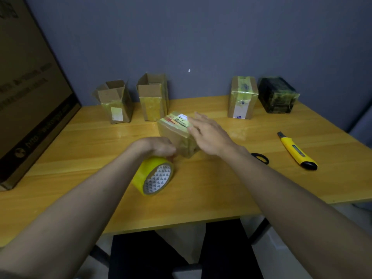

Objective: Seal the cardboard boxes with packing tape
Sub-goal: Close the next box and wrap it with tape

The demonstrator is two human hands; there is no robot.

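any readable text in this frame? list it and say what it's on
"4-2", handwritten, seen upside down: white label on the box under the right hand.
Big carton at left: several printed lines and a logo, too blurred to read.
Blue marks on the taped box at back right: illegible.
Sticker on the open box at back left: looks blank.
Tape roll core: triangle pattern, no words.

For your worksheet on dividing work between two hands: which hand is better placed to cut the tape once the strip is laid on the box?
Probably the right hand: it lies open on the box, nearer the scissors and yellow knife. The left hand grips the tape roll.
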